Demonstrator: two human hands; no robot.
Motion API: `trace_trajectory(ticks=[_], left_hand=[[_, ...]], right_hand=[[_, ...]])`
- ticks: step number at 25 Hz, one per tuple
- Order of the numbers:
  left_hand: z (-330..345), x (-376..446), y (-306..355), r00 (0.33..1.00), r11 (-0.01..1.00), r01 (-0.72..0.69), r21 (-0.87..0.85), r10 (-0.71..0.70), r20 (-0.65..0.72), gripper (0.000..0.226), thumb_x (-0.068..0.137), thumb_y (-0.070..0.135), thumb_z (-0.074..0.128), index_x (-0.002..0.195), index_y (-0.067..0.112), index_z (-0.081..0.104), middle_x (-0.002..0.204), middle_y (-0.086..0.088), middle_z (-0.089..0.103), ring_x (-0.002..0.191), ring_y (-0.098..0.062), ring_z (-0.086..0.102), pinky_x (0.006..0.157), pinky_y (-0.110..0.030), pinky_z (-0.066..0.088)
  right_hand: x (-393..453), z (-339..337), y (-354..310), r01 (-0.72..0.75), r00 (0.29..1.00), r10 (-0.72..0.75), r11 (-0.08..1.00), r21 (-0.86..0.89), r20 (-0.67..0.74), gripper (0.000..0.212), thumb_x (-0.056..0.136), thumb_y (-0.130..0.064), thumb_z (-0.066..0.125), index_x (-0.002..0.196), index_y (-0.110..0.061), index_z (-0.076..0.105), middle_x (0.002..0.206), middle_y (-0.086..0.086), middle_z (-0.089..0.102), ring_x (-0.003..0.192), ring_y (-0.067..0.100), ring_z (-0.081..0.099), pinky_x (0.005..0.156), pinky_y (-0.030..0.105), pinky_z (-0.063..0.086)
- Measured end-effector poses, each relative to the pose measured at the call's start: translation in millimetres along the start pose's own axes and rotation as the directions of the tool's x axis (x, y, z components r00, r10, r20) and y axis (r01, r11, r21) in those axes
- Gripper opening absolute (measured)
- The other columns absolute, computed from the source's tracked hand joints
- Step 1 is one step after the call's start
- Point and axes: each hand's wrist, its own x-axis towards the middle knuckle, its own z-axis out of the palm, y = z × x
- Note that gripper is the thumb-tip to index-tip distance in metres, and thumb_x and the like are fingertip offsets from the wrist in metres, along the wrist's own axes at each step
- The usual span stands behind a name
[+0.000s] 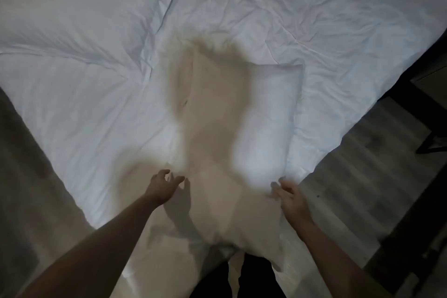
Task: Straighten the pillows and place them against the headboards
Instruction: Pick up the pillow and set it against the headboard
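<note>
A white pillow lies lengthwise on the bed in front of me, its near end hanging over the bed's corner. My shadow covers its left half. My left hand hovers at the pillow's left side with fingers spread and relaxed, holding nothing. At the pillow's right edge is my right hand, fingers loosely extended against the fabric. A second white pillow lies at the far left of the bed. No headboard is in view.
A crumpled white duvet covers the bed. Grey wood-look floor shows to the right, with a dark piece of furniture at the right edge. Floor on the left is dim.
</note>
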Motion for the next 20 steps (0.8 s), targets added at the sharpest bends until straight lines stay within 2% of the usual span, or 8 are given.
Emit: trace_trajectory(ticks=[3, 6, 8, 11, 13, 16, 18, 20], left_hand=[[13, 18, 0, 0.996, 0.998, 0.058, -0.019, -0.056, 0.066, 0.103, 0.082, 0.067, 0.071, 0.158, 0.008, 0.033, 0.159, -0.017, 0.043, 0.145, -0.035, 0.044, 0.117, -0.044, 0.038], [25, 30, -5, 0.989, 0.993, 0.109, -0.053, -0.103, 0.108, 0.100, 0.066, 0.084, 0.071, 0.139, 0.017, 0.057, 0.134, -0.007, 0.068, 0.118, -0.030, 0.067, 0.105, -0.045, 0.053], [24, 33, -3, 0.992, 0.992, 0.093, -0.080, -0.085, 0.088, 0.084, 0.061, 0.081, 0.075, 0.119, 0.020, 0.070, 0.112, -0.002, 0.076, 0.103, -0.028, 0.073, 0.096, -0.047, 0.058], [15, 10, 18, 0.999, 0.984, 0.030, -0.178, -0.025, 0.034, 0.072, 0.060, 0.067, 0.077, 0.113, 0.019, 0.074, 0.104, -0.002, 0.078, 0.096, -0.027, 0.074, 0.092, -0.049, 0.060], [13, -16, 32, 0.994, 0.961, -0.088, -0.264, 0.069, -0.080, 0.057, 0.069, 0.058, 0.076, 0.112, 0.021, 0.072, 0.100, -0.001, 0.078, 0.092, -0.026, 0.074, 0.087, -0.046, 0.060], [19, -65, 43, 0.957, 0.916, -0.214, -0.339, 0.126, -0.262, 0.031, 0.087, 0.041, 0.075, 0.108, 0.021, 0.064, 0.093, 0.001, 0.073, 0.084, -0.025, 0.069, 0.079, -0.038, 0.052], [23, -94, 35, 0.959, 0.930, -0.200, -0.308, 0.123, -0.254, 0.042, 0.086, 0.049, 0.071, 0.115, 0.020, 0.061, 0.101, -0.001, 0.070, 0.091, -0.027, 0.066, 0.081, -0.037, 0.049], [28, -109, 15, 0.993, 0.976, -0.065, -0.209, 0.043, -0.108, 0.059, 0.086, 0.059, 0.068, 0.124, 0.014, 0.064, 0.112, -0.006, 0.071, 0.102, -0.030, 0.068, 0.084, -0.037, 0.050]], right_hand=[[30, 3, 15, -0.070, 0.998, 0.070, 0.998, -0.003, 0.003, 0.084, 0.077, -0.073, 0.070, 0.141, -0.020, 0.055, 0.139, 0.005, 0.064, 0.117, 0.024, 0.067, 0.097, 0.046, 0.057], [40, 17, 14, -0.194, 0.981, 0.191, 0.978, 0.083, 0.039, 0.089, 0.084, -0.063, 0.068, 0.156, -0.019, 0.038, 0.145, -0.004, 0.054, 0.129, 0.025, 0.060, 0.103, 0.042, 0.052], [42, 21, 11, -0.267, 0.963, 0.261, 0.957, 0.113, 0.065, 0.081, 0.090, -0.059, 0.067, 0.155, -0.016, 0.041, 0.138, -0.001, 0.057, 0.127, 0.028, 0.060, 0.104, 0.042, 0.050], [39, 16, -3, -0.270, 0.962, 0.258, 0.944, 0.188, 0.085, 0.055, 0.089, -0.050, 0.074, 0.127, -0.012, 0.067, 0.110, 0.004, 0.074, 0.096, 0.025, 0.072, 0.090, 0.042, 0.058], [24, 6, -34, -0.236, 0.972, 0.223, 0.930, 0.282, 0.077, 0.040, 0.086, -0.036, 0.081, 0.114, -0.009, 0.072, 0.098, 0.006, 0.078, 0.087, 0.026, 0.075, 0.079, 0.041, 0.062], [-5, -18, -82, -0.117, 0.993, 0.110, 0.945, 0.306, 0.040, 0.017, 0.084, -0.018, 0.082, 0.094, -0.011, 0.070, 0.084, 0.004, 0.076, 0.074, 0.023, 0.073, 0.063, 0.030, 0.055], [-28, -32, -106, -0.018, 0.999, 0.009, 0.965, 0.262, 0.034, 0.012, 0.085, -0.010, 0.080, 0.088, -0.011, 0.068, 0.073, -0.003, 0.072, 0.069, 0.017, 0.067, 0.059, 0.026, 0.048], [-53, -41, -122, 0.085, 0.994, -0.096, 0.975, 0.207, 0.043, 0.015, 0.082, -0.003, 0.081, 0.087, -0.013, 0.071, 0.069, -0.009, 0.074, 0.072, 0.016, 0.070, 0.062, 0.025, 0.050]])
